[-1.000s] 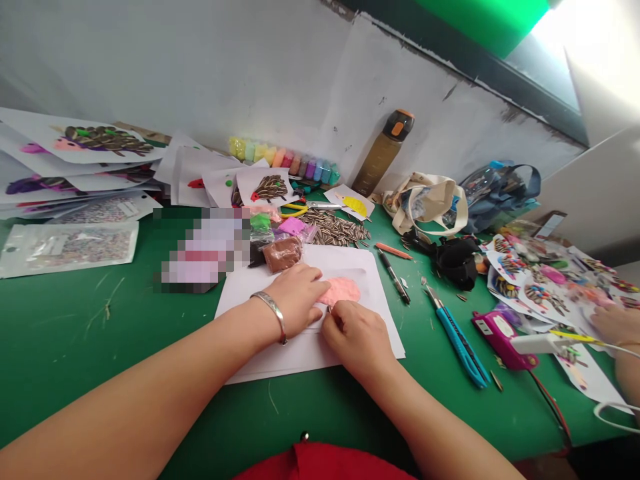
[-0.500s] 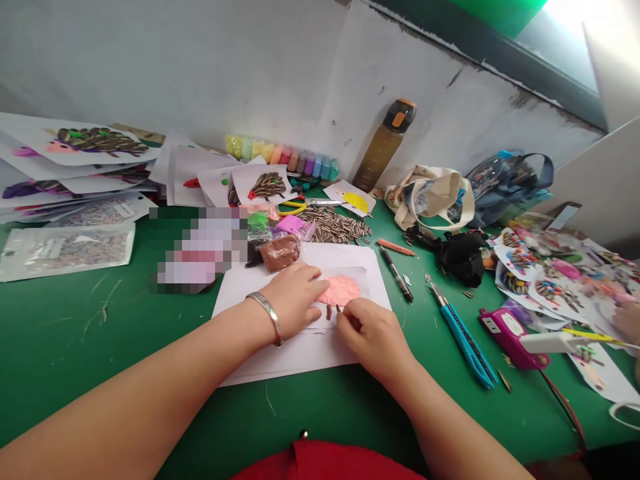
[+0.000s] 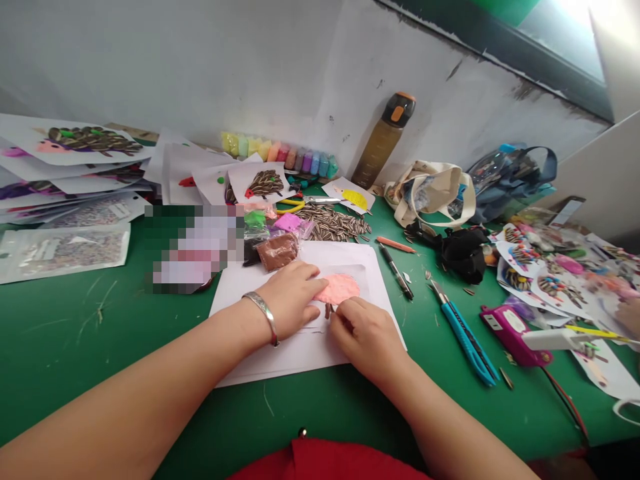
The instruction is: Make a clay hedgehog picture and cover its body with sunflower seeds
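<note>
Seen from the wearer's head, two bare hands work over white paper [image 3: 280, 363] on a green desk [image 3: 150, 387]. A flat pink oval [image 3: 341, 289], apparently soft modelling clay, lies on the upper part of the sheet, between and just beyond the hands. Directly under its lower edge are small dark brown strips [image 3: 327, 311], short and upright. The left hand [image 3: 293, 300], with a silver bangle [image 3: 265, 316] at the wrist, rests palm down with its fingers open and spread, the index fingertip at the oval's left edge. The right hand [image 3: 367, 330] is curled in, thumb and index together beside the strips; I cannot tell whether they pinch a piece or only press one. The step looks like fixing the strips beneath the oval. To do it well, the left palm should bear on the paper rather than the pink clay, which probably dents easily. The right fingertips do best with light, straight-down pressure, so that a strip sticks without smearing or skewing, and its top meets the oval with no gap. Matching lengths and even spacing help too. A wrapped brown block [image 3: 279, 252] sits above the left hand, overlapping the paper, near a pile of striped seeds [image 3: 335, 225].
</note>
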### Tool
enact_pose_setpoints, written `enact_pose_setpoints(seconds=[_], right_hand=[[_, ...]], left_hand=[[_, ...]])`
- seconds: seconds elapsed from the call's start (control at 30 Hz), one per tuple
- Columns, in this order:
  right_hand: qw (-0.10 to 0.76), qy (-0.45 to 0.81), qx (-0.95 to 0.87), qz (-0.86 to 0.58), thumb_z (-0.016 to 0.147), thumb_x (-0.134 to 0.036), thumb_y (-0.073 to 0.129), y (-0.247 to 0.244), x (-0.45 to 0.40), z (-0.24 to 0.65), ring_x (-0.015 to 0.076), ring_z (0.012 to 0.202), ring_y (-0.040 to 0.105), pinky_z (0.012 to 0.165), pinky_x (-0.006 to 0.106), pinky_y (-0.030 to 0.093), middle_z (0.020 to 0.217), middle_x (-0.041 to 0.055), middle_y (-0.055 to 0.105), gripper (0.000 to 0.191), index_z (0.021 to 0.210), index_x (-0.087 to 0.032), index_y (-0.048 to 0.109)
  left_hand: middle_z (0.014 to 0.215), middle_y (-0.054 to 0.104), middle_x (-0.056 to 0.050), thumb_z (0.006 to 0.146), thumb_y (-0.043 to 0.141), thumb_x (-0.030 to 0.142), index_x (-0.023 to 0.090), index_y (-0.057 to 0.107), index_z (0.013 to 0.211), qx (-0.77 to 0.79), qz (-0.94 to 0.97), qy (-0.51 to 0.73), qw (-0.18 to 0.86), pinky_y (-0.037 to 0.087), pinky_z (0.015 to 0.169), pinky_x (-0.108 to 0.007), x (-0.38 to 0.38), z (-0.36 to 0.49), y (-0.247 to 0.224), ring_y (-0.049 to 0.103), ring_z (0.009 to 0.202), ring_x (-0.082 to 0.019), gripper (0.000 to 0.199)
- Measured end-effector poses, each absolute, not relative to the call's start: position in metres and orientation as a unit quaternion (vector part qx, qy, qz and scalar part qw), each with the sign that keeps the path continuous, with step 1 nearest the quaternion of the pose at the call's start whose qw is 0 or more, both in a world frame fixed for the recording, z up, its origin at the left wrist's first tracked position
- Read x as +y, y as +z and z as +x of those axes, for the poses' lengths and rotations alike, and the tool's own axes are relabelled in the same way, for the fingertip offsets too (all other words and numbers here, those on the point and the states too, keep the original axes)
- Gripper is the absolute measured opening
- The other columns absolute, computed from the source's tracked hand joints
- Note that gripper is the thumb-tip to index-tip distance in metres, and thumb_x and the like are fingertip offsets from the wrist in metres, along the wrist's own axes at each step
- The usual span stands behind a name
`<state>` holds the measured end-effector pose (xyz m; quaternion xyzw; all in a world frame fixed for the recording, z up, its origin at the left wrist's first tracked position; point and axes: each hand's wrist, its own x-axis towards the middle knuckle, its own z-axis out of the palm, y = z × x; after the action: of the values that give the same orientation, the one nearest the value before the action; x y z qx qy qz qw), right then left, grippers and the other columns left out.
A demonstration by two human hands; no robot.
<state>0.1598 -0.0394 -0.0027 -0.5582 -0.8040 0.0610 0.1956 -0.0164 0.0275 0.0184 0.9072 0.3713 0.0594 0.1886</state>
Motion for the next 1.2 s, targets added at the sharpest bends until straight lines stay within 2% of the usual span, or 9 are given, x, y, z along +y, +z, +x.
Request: enact_pose_setpoints(seconds=[0.37,0.73,0.97,1.2], right_hand=[[0.176,0.057,-0.804,-0.565,0.085,-0.019,0.044,-0.004,-0.040,0.156,0.0110,0.054,0.039,0.055,0.028,0.023,0.058,-0.0018,0.049,0.026,0.059,-0.019,0.042],[0.147,0.077,-0.811,-0.560,0.084,-0.017,0.045,0.000,-0.044,0.154,0.0112,0.057,0.045,0.057,0.026,0.025,0.062,-0.0008,0.053,0.022,0.062,-0.019,0.045],[0.193,0.093,-0.794,-0.569,0.083,-0.019,0.044,0.002,-0.042,0.162,0.0102,0.056,0.042,0.056,0.025,0.025,0.058,-0.0026,0.048,0.023,0.060,-0.019,0.038],[0.157,0.063,-0.796,-0.581,0.084,-0.019,0.046,-0.003,-0.037,0.164,0.0106,0.056,0.042,0.056,0.027,0.023,0.060,-0.0015,0.051,0.024,0.060,-0.019,0.041]], left_hand=[[0.106,0.056,-0.010,0.079,0.058,0.025,0.017,0.062,0.104,0.370,0.909,0.058,0.183,0.042,0.090,-0.039,0.028,-0.017,0.016,0.049,0.100,-0.027,0.026],[0.107,0.056,-0.010,0.079,0.059,0.025,0.017,0.063,0.106,0.373,0.907,0.064,0.182,0.041,0.091,-0.038,0.027,-0.018,0.016,0.049,0.101,-0.026,0.028],[0.108,0.056,-0.010,0.080,0.059,0.025,0.016,0.062,0.105,0.369,0.910,0.061,0.180,0.041,0.091,-0.038,0.028,-0.017,0.016,0.049,0.102,-0.026,0.027],[0.111,0.055,-0.011,0.084,0.056,0.031,0.016,0.061,0.110,0.374,0.908,0.056,0.181,0.040,0.093,-0.040,0.027,-0.017,0.017,0.048,0.104,-0.027,0.030]])
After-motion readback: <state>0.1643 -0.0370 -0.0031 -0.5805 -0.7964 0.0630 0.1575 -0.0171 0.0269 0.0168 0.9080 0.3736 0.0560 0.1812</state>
